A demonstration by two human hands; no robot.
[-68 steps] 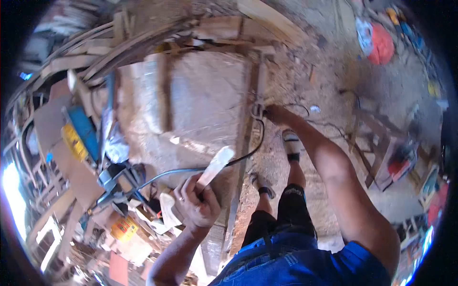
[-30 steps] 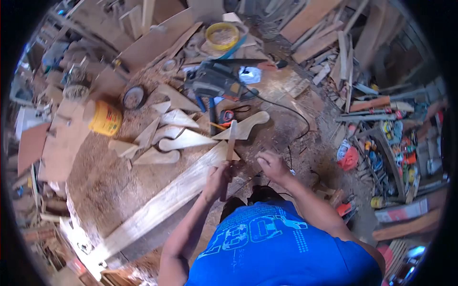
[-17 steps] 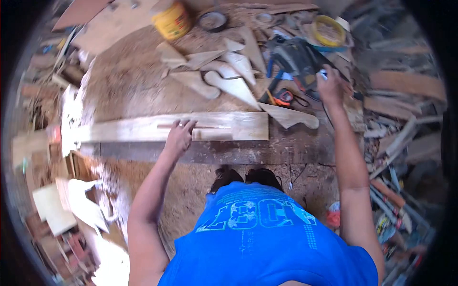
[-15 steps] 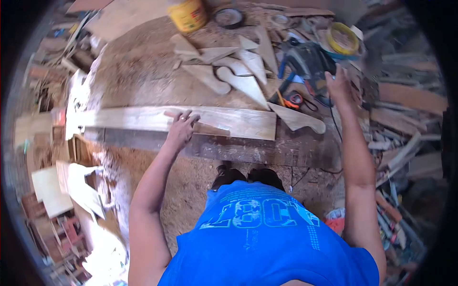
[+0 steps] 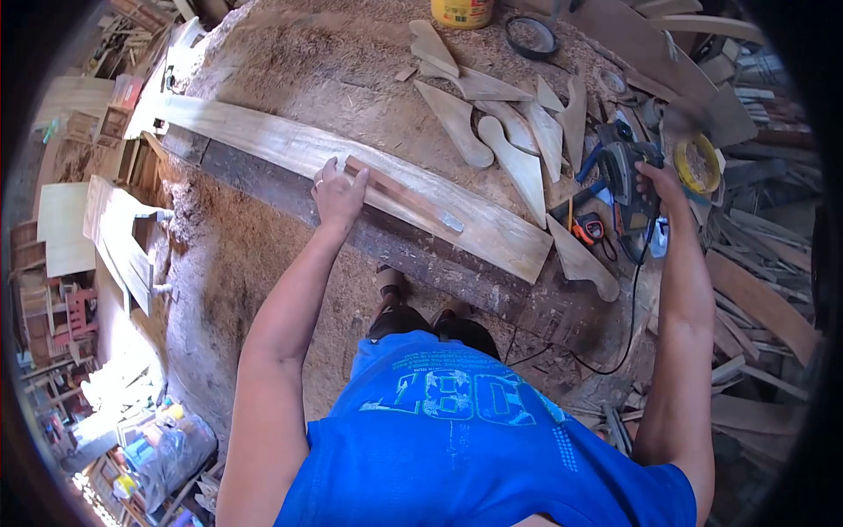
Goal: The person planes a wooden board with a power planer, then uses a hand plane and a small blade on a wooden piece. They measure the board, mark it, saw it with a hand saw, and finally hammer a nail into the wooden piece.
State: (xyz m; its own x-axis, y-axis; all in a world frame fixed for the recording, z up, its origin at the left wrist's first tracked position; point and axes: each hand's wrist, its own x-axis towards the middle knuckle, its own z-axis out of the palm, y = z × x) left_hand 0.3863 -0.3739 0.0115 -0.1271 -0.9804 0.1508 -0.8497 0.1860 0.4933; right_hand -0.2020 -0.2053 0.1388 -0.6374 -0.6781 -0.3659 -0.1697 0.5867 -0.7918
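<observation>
My left hand (image 5: 341, 200) rests at the near edge of a long pale wooden board (image 5: 509, 230), thumb and fingers apart. Between the thumb and fingers lies one end of a narrow reddish-brown wood strip (image 5: 399, 195), which has a pale patch at its far end. Off to the right, my right hand (image 5: 663, 186) has its fingers wrapped around the handle of a dark corded power tool (image 5: 622, 176). The tool stands on the bench among cut pieces, its black cord (image 5: 634, 321) trailing toward me.
Several curved wooden cutouts (image 5: 514, 167) lie beyond the board. An orange tape measure (image 5: 588, 228) sits beside the tool. Farther back are a yellow tub (image 5: 461, 10), a black ring-shaped dish (image 5: 531, 37) and a yellow-rimmed container (image 5: 698, 164). Scrap wood (image 5: 760, 299) is heaped at right.
My right hand has gone from open above the power tool to gripping its handle. My left hand has shifted slightly along the board's edge. The view has turned, so the board now slants.
</observation>
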